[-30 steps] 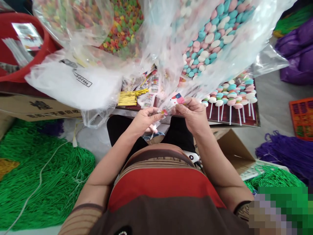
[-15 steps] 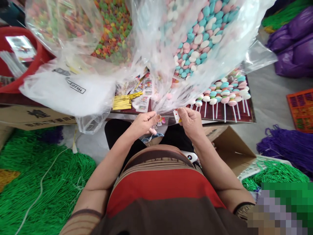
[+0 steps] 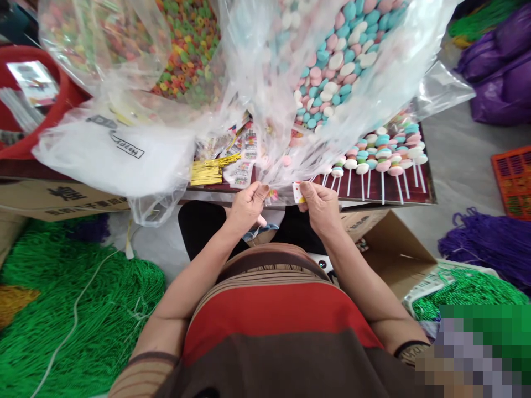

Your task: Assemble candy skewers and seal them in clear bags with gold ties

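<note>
My left hand (image 3: 248,205) and my right hand (image 3: 320,203) are both closed in a pinch at the near edge of a dark table (image 3: 427,190). Between them they hold a small clear candy packet (image 3: 279,190) with a pink sweet and a printed paper tag at my right fingertips. Just beyond the hands lie gold twist ties (image 3: 209,169) and printed labels (image 3: 244,155). A row of pastel candy lollipops (image 3: 379,157) on white sticks lies to the right of my hands.
Big clear bags of pastel disc candies (image 3: 344,55) and coloured ring candies (image 3: 186,50) tower over the table. A white plastic bag (image 3: 112,149), a red basin (image 3: 62,99), cardboard boxes (image 3: 390,249), green netting (image 3: 83,309), purple netting (image 3: 489,249) and an orange crate (image 3: 514,179) surround me.
Both hands have drawn back toward my body and slightly apart with the packet. The printed tag is now mostly folded into my right fingers.
</note>
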Motion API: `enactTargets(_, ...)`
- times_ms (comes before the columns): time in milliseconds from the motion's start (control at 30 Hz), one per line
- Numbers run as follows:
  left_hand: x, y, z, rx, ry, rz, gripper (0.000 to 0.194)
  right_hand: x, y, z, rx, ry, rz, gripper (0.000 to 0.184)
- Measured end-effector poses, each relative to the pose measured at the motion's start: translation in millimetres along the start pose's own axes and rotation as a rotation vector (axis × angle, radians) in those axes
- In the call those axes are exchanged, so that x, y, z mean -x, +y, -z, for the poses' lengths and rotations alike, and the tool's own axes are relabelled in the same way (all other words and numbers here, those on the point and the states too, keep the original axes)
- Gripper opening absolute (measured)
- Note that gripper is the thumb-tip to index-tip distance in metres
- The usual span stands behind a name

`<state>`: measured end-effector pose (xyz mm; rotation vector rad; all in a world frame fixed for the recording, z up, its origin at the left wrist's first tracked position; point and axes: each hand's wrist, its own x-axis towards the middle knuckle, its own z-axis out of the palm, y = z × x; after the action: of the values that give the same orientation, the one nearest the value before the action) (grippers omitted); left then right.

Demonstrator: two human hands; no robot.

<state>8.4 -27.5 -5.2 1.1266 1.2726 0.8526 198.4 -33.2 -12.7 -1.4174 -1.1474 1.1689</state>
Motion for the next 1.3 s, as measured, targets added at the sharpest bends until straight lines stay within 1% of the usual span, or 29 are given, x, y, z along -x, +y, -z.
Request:
enactTargets(67,-1,-4,0.0,0.010,-0.003,-0.017,0.054,0,-2,-1,-0.052,-0.058,-0.010,0.058)
enactTargets(133,-2,-4,0.7,-0.014,0.000,-0.024,0.054,0,-3,-1,-0.150,-0.099,-0.021,0.050)
enactTargets(233,-3,1,1.3,-0.005,-0.031,0.007,0.051,-1,-1,-3,-0.241,-0.048,-0.053,0.048)
enactTargets(333,-2,8,1.3,0.087,-0.099,0.065,0.046,0,4,-3,-0.181,0.037,-0.061,0.052)
enactTargets(400,0,11,1.5,0.104,-0.112,0.080,0.046,1,6,-3,-0.104,0.055,-0.048,0.058)
enactTargets(467,0,10,1.3,0.073,-0.097,0.079,0.043,4,5,-3,-0.037,0.054,-0.026,0.064)
enactTargets(567,-1,3,-1.6,0.054,-0.051,0.058,0.051,8,-3,-5,0.023,0.038,0.000,0.069)
enactTargets(633,-4,-2,-5.2,0.094,-0.018,0.036,0.055,10,-8,-4,0.048,0.011,0.006,0.070)
enactTargets(700,-7,-5,-8.6,0.140,0.019,0.016,0.057,9,-12,1,0.079,-0.031,0.020,0.067)
enactTargets(733,-8,-6,-9.7,0.161,0.041,0.005,0.058,7,-13,7,0.098,-0.042,0.037,0.063)
enactTargets(800,-10,-6,-10.4,0.205,0.086,-0.018,0.061,2,-14,27,0.151,0.001,0.078,0.051)
enactTargets(867,-12,-3,-9.8,0.258,0.126,-0.038,0.064,-6,-12,56,0.259,0.142,0.115,0.039)
enactTargets(900,-12,-2,-9.3,0.288,0.142,-0.045,0.066,-10,-11,72,0.349,0.239,0.128,0.035)
enactTargets(967,-13,1,-9.0,0.352,0.172,-0.053,0.068,-19,-8,104,0.607,0.434,0.140,0.029)
enactTargets(1000,-13,3,-9.2,0.382,0.180,-0.056,0.068,-23,-6,118,0.746,0.495,0.118,0.028)
enactTargets(1033,-13,4,-9.6,0.410,0.181,-0.058,0.068,-26,-4,129,0.869,0.525,0.078,0.028)
enactTargets(1067,-13,4,-10.2,0.435,0.174,-0.060,0.068,-29,-1,138,0.970,0.529,0.027,0.029)
enactTargets(1133,-14,4,-11.1,0.478,0.147,-0.063,0.067,-31,4,148,1.093,0.495,-0.077,0.028)
enactTargets(1200,-16,3,-11.0,0.511,0.121,-0.068,0.066,-32,10,151,1.136,0.474,-0.155,0.025)
enactTargets(1233,-17,2,-10.4,0.525,0.113,-0.073,0.066,-32,12,152,1.136,0.489,-0.176,0.026)
enactTargets(1300,-19,0,-8.6,0.547,0.105,-0.084,0.066,-32,18,154,1.080,0.564,-0.171,0.031)
